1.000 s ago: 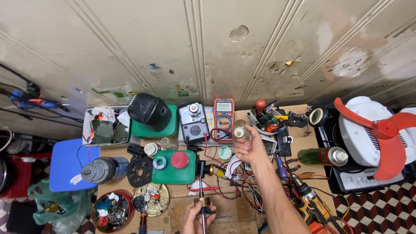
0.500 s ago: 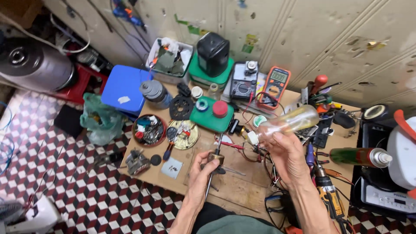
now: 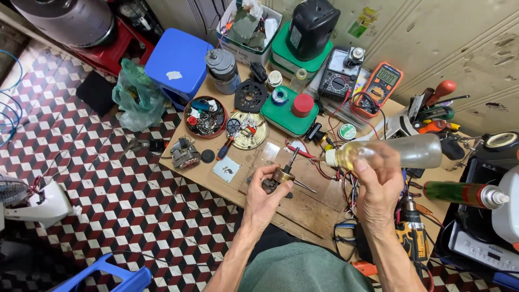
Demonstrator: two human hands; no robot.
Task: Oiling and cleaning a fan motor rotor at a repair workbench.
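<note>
Clear plastic oil bottle (image 3: 394, 153) now tipped toward brass shafted motor part (image 3: 282, 176); right hand (image 3: 381, 186) grips bottle, left hand (image 3: 268, 196) pinches part; oil not yet visibly dripping.

Orange multimeter (image 3: 383, 82), blue stool (image 3: 178, 62), green spray can (image 3: 465, 194), red bowl of parts (image 3: 205, 117).

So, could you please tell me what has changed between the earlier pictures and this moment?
The right hand has brought the clear plastic bottle of yellowish liquid from the far side of the bench, beside the orange multimeter, towards the person and tipped it level, nozzle pointing left at the small brass motor part with a steel shaft. The left hand keeps its hold on that part. The bench clutter stayed put.
</note>
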